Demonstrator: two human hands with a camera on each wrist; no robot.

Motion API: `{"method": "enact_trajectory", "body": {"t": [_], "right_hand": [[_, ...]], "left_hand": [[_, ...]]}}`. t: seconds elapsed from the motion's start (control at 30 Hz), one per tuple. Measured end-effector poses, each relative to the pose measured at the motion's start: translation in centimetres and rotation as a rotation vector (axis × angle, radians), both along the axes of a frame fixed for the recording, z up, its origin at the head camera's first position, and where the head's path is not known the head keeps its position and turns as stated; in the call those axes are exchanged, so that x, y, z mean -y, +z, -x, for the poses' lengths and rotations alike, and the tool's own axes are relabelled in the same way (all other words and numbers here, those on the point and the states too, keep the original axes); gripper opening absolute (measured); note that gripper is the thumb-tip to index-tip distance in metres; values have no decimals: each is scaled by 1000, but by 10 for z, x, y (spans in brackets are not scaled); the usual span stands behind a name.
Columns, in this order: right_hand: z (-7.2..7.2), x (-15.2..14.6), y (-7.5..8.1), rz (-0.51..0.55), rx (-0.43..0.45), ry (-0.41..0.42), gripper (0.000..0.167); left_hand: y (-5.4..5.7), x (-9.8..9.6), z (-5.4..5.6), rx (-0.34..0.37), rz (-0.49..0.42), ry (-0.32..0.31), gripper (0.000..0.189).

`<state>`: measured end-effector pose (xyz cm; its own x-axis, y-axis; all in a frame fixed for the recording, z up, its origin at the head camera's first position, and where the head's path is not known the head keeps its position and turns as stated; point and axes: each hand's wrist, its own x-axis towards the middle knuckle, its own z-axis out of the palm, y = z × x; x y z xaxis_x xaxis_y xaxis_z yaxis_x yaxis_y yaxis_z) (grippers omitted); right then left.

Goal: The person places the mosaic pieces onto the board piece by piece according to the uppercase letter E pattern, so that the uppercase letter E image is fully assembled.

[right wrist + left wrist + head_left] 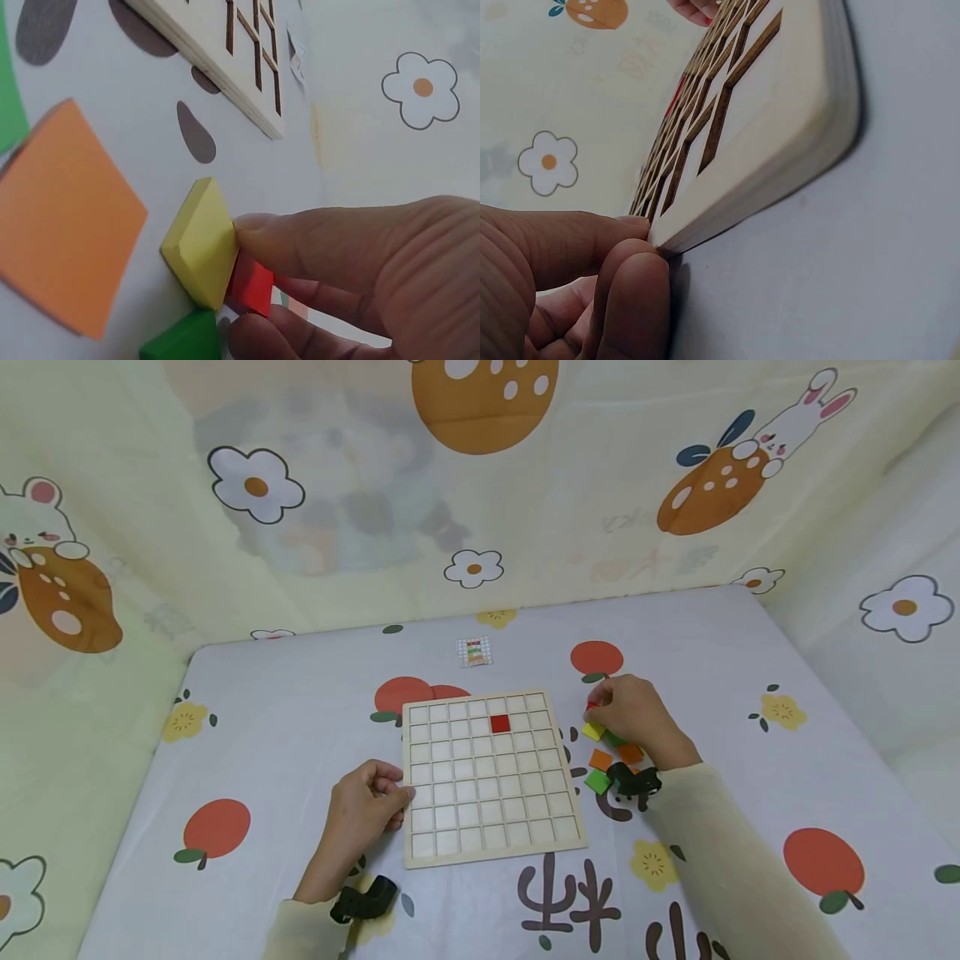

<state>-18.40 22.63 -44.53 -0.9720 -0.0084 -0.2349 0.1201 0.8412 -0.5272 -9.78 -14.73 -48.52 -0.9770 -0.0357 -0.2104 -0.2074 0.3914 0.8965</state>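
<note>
A square wooden grid board (491, 781) lies in front of me, its shallow cells pale. One red tile (500, 723) sits in its second row from the far side. At the board's left edge my left hand (363, 806) grips the rim with thumb and curled fingers. My right hand (633, 714) is over the loose tiles to the right and pinches another red tile (253, 283) between thumb and fingers. A yellow tile (202, 244) leans beside that thumb. Close by lie a dark green tile (184, 337) and an orange tile (71, 225).
Nearer me in the pile are another orange tile (601, 760) and a light green tile (597, 782), partly under the black right wrist strap (634, 780). Beyond the board lies a small card (474, 652) with a coloured grid pattern. A patterned cloth (262, 718) covers the table.
</note>
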Motion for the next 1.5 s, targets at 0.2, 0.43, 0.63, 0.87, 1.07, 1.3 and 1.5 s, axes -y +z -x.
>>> {"method": "enact_trajectory", "body": {"t": [0.2, 0.43, 0.63, 0.87, 1.07, 1.3, 1.5], "right_hand": [[0, 0, 0, 54, -12, 9, 20], [3, 1, -5, 133, 7, 43, 24], [6, 4, -9, 158, -8, 79, 28], [9, 8, -9, 163, 16, 107, 36], [11, 12, -8, 107, 12, 146, 32], [11, 15, -8, 69, -35, 166, 30], [9, 24, -6, 69, -58, 157, 31]], "left_hand": [[-1, 1, 0, -5, 8, -3, 21], [-2, 1, 1, 4, 11, 0, 20], [-3, 1, 2, 8, 10, 2, 20], [-2, 2, 0, -3, 7, -5, 21], [-2, 2, 1, 5, -5, 1, 20], [-5, 3, 3, 10, -2, 6, 21], [-4, 2, 5, 23, -7, 10, 21]]}}
